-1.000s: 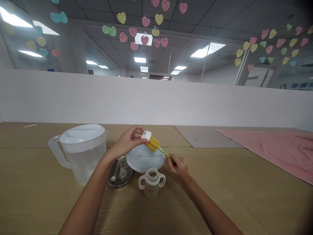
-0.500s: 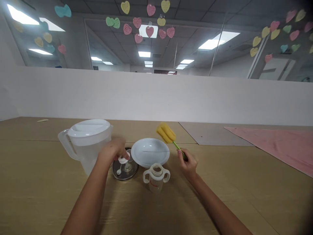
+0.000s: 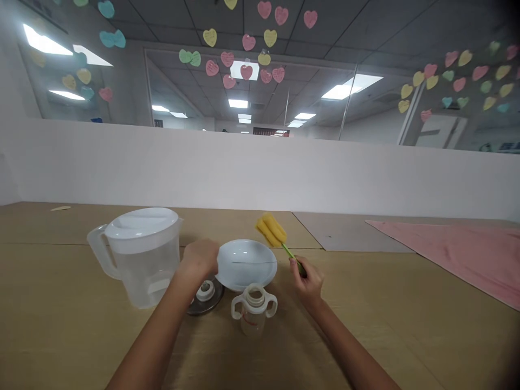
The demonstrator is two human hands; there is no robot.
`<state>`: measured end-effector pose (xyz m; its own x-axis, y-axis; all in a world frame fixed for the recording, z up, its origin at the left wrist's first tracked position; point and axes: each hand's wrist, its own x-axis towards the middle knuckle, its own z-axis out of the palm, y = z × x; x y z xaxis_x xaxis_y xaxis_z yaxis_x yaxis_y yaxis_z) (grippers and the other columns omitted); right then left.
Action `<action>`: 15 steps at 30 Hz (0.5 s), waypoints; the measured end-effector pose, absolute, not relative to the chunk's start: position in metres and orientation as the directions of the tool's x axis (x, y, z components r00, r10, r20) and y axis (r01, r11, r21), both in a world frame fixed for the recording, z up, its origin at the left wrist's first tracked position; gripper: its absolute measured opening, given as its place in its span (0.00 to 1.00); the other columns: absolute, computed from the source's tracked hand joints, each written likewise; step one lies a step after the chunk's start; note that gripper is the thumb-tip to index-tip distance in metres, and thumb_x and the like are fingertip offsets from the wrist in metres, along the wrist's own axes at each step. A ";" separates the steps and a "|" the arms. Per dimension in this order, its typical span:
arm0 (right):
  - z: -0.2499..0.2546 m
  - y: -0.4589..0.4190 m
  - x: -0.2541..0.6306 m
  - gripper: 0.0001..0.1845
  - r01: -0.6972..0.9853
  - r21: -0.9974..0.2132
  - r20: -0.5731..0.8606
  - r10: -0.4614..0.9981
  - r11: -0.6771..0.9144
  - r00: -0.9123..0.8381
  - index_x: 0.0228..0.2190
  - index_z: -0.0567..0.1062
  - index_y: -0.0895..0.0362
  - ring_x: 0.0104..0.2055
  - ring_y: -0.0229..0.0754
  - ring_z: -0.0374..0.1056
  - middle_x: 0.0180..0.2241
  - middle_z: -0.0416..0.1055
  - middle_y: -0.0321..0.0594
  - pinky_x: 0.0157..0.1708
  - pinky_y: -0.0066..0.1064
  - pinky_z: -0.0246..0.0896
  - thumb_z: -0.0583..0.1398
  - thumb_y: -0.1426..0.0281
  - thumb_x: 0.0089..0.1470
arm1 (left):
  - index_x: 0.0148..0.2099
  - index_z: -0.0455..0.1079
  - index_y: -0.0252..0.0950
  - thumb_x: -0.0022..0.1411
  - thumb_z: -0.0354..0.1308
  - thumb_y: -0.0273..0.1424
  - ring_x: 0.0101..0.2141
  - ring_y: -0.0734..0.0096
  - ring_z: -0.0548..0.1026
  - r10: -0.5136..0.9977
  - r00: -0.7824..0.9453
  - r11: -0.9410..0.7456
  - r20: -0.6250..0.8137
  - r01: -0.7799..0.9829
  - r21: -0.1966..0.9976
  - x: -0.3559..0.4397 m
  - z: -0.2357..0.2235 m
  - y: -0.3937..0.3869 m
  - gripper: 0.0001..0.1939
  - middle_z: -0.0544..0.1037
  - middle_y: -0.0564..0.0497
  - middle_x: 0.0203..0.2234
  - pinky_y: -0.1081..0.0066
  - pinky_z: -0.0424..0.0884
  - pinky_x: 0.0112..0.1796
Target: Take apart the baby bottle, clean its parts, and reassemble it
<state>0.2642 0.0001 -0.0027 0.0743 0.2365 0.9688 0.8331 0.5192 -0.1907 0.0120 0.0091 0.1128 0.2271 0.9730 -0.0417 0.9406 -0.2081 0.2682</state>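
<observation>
My left hand (image 3: 199, 260) rests against the left rim of a shallow white plate (image 3: 246, 264), its fingers hidden and nothing visible in it. A white bottle collar (image 3: 205, 291) lies on a round metal dish (image 3: 209, 305), partly behind my left forearm. My right hand (image 3: 307, 279) grips the green handle of a yellow sponge bottle brush (image 3: 271, 230), whose head is raised beyond the plate. A clear baby bottle (image 3: 254, 310) with two white handles stands uncapped in front of the plate.
A clear plastic pitcher (image 3: 140, 271) with a white lid stands left of the dish. A pink cloth (image 3: 459, 254) lies at the right, on a grey board (image 3: 345, 230). A low white partition (image 3: 244, 173) runs behind the wooden table (image 3: 60, 336).
The white collar has left my left hand and now lies on the metal dish. My left hand has moved up to the plate's rim. The brush has barely moved.
</observation>
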 end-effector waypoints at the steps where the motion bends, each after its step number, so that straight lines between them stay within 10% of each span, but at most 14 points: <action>1: -0.003 0.000 0.264 0.08 0.833 -0.197 0.968 0.238 0.518 0.080 0.25 0.71 0.59 0.15 0.30 0.57 0.16 0.66 0.34 0.17 0.23 0.52 0.54 0.72 0.53 | 0.33 0.74 0.34 0.41 0.62 0.33 0.37 0.51 0.74 0.963 0.268 -0.255 -0.013 0.932 0.257 0.017 0.116 0.001 0.14 0.77 0.38 0.32 0.61 0.68 0.37; 5: -0.002 -0.002 0.263 0.09 0.831 -0.203 0.964 0.255 0.518 0.076 0.25 0.71 0.60 0.16 0.31 0.57 0.16 0.65 0.34 0.17 0.23 0.52 0.54 0.72 0.54 | 0.52 0.63 0.47 0.35 0.65 0.39 0.42 0.58 0.71 0.664 0.744 -0.709 -0.079 0.659 0.249 0.050 0.108 -0.025 0.37 0.73 0.49 0.43 0.66 0.66 0.42; 10: -0.002 -0.003 0.263 0.08 0.824 -0.199 0.961 0.269 0.531 0.058 0.25 0.70 0.59 0.16 0.31 0.58 0.16 0.65 0.34 0.17 0.23 0.52 0.53 0.72 0.54 | 0.44 0.69 0.38 0.28 0.69 0.30 0.42 0.49 0.68 0.675 0.715 -0.732 -0.182 0.681 -0.039 0.084 0.085 -0.032 0.33 0.72 0.42 0.39 0.58 0.65 0.41; 15: 0.000 -0.006 0.260 0.06 0.721 -0.331 0.934 0.318 0.609 0.159 0.36 0.65 0.59 0.14 0.31 0.53 0.15 0.57 0.28 0.16 0.23 0.51 0.51 0.72 0.55 | 0.47 0.66 0.46 0.35 0.65 0.39 0.37 0.62 0.71 0.616 0.784 -0.742 -0.077 0.611 0.276 0.056 0.107 -0.031 0.32 0.70 0.52 0.39 0.71 0.66 0.33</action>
